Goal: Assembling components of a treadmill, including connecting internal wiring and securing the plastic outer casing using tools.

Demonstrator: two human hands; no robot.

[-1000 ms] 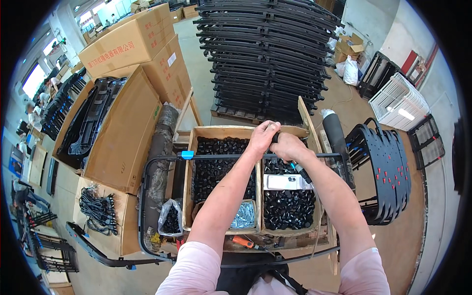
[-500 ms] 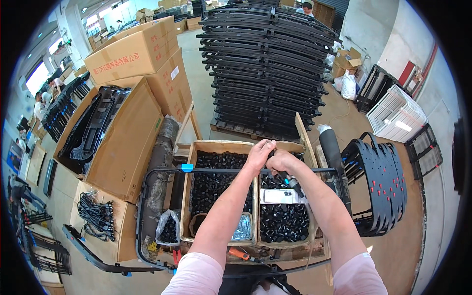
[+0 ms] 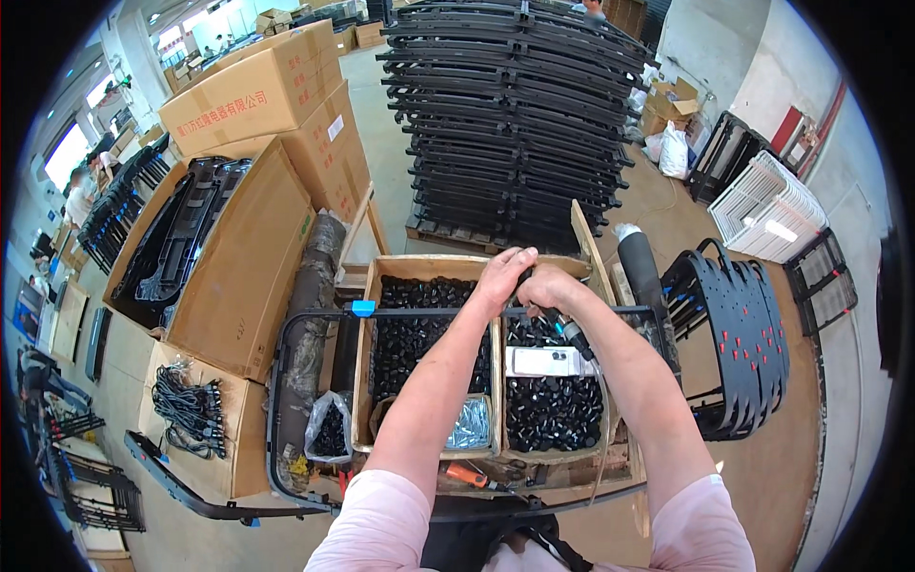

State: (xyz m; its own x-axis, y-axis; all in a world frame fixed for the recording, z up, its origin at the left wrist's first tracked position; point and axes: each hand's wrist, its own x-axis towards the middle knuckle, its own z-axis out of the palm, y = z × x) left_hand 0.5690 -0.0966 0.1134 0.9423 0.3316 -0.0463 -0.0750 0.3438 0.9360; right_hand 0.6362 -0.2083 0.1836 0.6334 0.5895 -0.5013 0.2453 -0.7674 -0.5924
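My right hand (image 3: 553,289) is closed around a dark, tube-shaped air tool (image 3: 575,334) with a hose running off its lower end. Against it, my left hand (image 3: 507,275) is closed at the tool's far end; what its fingers grip is hidden. Both hands are just beyond the far bar of a black tubular frame (image 3: 429,313), which spans the wooden boxes. A blue block (image 3: 363,308) sits on that bar. Below the hands, a flat white phone-like thing (image 3: 541,361) lies on small black plastic parts (image 3: 553,415) in the right-hand compartment.
Silvery screws (image 3: 469,426) fill a small carton between my forearms. An orange-handled tool (image 3: 466,475) lies near me. Left are a bag of black parts (image 3: 329,434), bundled cables (image 3: 188,410) and large cartons (image 3: 243,267). Stacked black frames (image 3: 515,124) stand ahead; curved black panels (image 3: 739,343) stand right.
The view has shifted slightly, with the boxes and frame sitting a little higher in the picture. Both hands keep their grip at nearly the same place by the far bar.
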